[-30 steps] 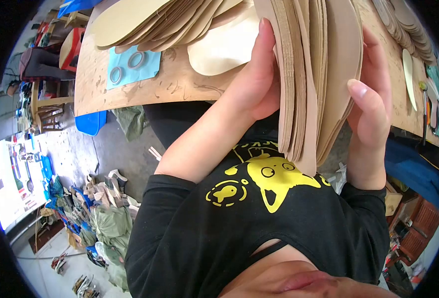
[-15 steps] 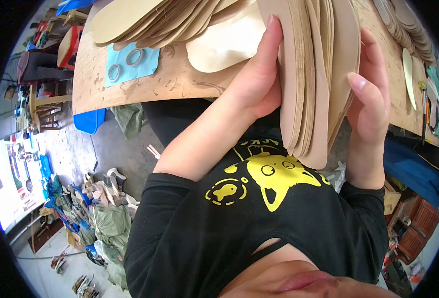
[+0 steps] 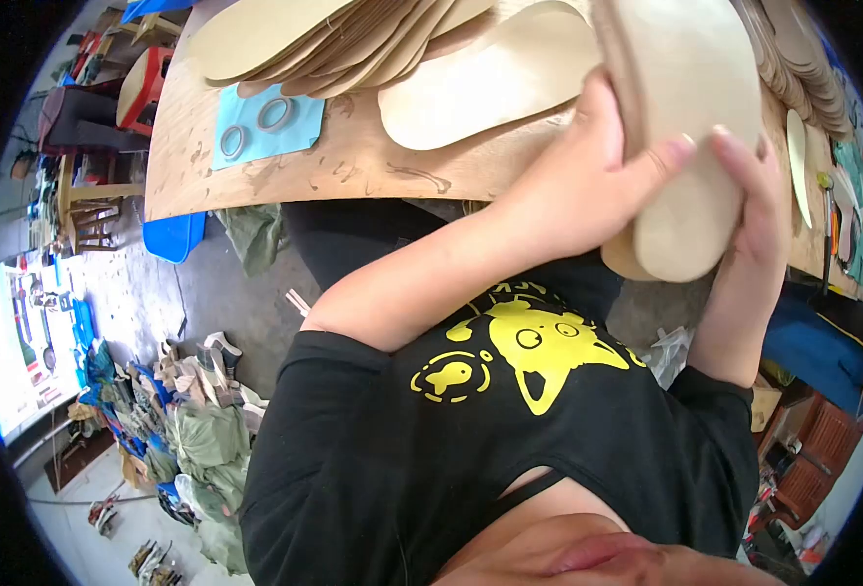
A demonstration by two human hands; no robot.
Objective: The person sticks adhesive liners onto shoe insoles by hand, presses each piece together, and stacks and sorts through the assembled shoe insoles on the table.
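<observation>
A stack of beige shoe insoles [image 3: 700, 88] is held upright-ended over the table's near edge, its pale broad face turned up. My left hand [image 3: 588, 186] grips the stack's left side, with the thumb lying across the face. On the right side my right hand [image 3: 758, 195] is wrapped round the edge, its thumb near the left thumb. The underside of the stack and several fingers are hidden. Left of my hands, a single cream insole [image 3: 480, 93] lies flat on the table, beside a fanned pile of insoles [image 3: 285, 44].
Two tape rolls [image 3: 275, 114] rest on light blue paper [image 3: 304, 137] on the wooden table [image 3: 182, 186]. More insoles [image 3: 812, 73] are piled at the right, near a slim pale piece [image 3: 799, 166] and tools [image 3: 827, 225]. Bags and scraps [image 3: 207, 439] cover the floor at left.
The stack has turned from showing its layered edges to showing a broad face, and has shifted right and up. My left hand has moved right, its thumb now over the stack.
</observation>
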